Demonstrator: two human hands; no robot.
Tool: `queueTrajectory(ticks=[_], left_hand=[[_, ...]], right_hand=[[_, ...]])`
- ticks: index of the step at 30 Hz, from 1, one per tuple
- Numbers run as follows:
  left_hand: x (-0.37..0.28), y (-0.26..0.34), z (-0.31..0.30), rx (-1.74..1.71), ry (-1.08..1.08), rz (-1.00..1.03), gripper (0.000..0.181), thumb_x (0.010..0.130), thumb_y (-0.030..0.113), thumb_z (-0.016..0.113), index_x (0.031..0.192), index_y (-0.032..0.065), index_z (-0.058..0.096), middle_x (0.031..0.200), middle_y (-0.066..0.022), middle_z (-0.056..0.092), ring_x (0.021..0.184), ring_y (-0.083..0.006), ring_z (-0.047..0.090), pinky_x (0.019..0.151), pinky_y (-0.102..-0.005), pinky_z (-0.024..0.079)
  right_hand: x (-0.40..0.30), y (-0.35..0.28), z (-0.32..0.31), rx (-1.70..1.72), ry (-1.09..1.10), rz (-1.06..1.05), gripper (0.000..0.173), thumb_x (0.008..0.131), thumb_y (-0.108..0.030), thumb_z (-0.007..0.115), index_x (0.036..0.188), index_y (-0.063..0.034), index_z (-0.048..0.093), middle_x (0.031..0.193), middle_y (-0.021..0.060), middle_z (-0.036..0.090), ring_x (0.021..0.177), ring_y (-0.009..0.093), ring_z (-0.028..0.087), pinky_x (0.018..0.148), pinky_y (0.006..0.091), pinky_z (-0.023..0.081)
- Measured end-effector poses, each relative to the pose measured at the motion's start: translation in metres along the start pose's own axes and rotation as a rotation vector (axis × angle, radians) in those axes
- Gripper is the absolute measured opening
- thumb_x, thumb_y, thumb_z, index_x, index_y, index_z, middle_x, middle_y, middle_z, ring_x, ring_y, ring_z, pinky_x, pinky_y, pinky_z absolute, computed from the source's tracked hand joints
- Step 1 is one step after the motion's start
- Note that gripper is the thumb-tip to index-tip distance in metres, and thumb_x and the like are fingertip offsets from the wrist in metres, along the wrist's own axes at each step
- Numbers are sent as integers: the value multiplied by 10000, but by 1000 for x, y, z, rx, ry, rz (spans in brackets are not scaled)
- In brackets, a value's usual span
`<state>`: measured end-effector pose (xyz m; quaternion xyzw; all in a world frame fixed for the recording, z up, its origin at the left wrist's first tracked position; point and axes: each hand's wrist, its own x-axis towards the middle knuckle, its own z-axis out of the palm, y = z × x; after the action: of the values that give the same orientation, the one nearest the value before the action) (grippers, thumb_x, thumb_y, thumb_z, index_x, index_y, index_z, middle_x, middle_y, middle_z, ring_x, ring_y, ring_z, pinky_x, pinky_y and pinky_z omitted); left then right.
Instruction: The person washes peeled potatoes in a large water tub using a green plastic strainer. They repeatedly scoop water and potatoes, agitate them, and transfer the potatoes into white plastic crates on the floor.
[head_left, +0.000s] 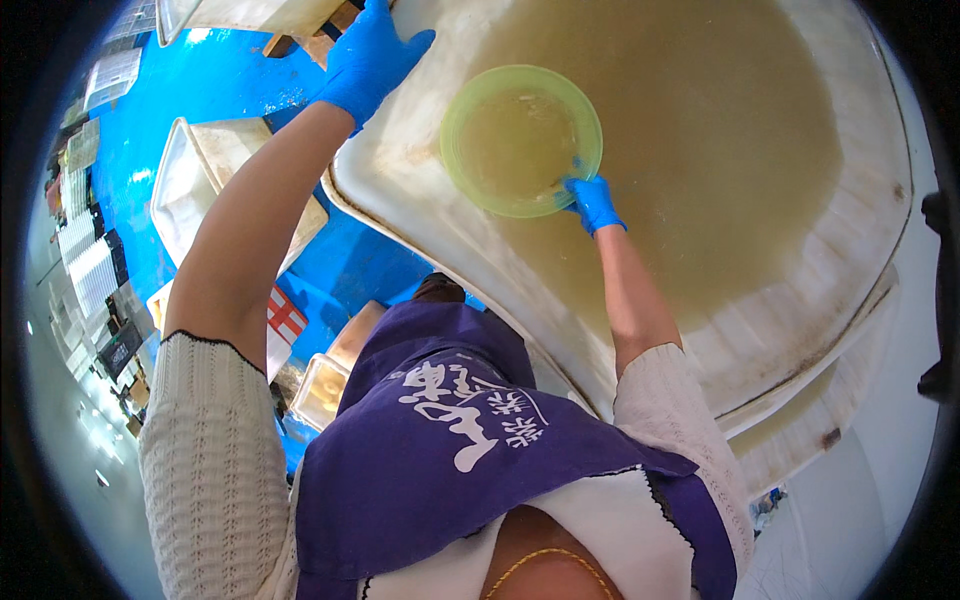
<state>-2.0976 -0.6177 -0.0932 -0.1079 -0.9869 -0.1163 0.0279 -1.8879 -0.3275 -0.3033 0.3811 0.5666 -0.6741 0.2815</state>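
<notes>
A translucent light-green plastic basin (584, 112) is over murky brown water (697, 157) in a large white plastic tub (386, 161). Cloudy liquid shows inside the basin's round rim. My right hand (594, 204), in a blue glove, grips the basin's near right edge, with some fingers seen through the plastic. My left hand (367, 64), also gloved in blue, is raised beside the tub's far left corner. Its thumb sticks out away from the fingers, and the picture's upper edge cuts off the fingertips. I see nothing held in it.
Left of the tub, a smaller white bin (176, 187) stands on the wet blue floor (247, 71). A wooden block (279, 46) lies under another white tub (247, 16) at the top. A box of yellowish contents (322, 390) is beside my purple apron (420, 480).
</notes>
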Motion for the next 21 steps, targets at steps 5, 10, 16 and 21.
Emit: queueTrajectory(ticks=[5,10,16,21], left_hand=[[-3,-4,7,12,17,-31,548,795,423,679,1059,-14,481,910,-237,637,832,-362,641,721,-412,513],[4,-30,24,36,37,63,541,796,411,684,1074,-8,482,920,-232,635,847,-343,638,757,-415,499],[1,-2,5,-187,-104,-142,567,795,399,692,1102,-23,473,931,-241,631,830,-343,643,702,-411,514],[14,-10,21,17,-35,-17,616,766,524,659,1019,-10,485,913,-280,626,863,-439,613,732,-466,497]], right_hand=[[-42,-25,5,167,-202,-4,486,828,-77,539,1307,-72,457,1071,133,643,878,226,652,710,352,564],[-99,-70,-25,221,-157,-275,505,835,-117,566,1322,-68,447,1096,123,641,891,215,646,711,363,559],[-150,-70,-174,146,322,-500,466,839,-129,573,1291,-61,482,1047,81,649,844,163,627,677,276,525],[-199,-16,-402,-592,1069,-543,527,808,-116,582,1322,-89,468,934,142,668,751,224,641,627,359,490]])
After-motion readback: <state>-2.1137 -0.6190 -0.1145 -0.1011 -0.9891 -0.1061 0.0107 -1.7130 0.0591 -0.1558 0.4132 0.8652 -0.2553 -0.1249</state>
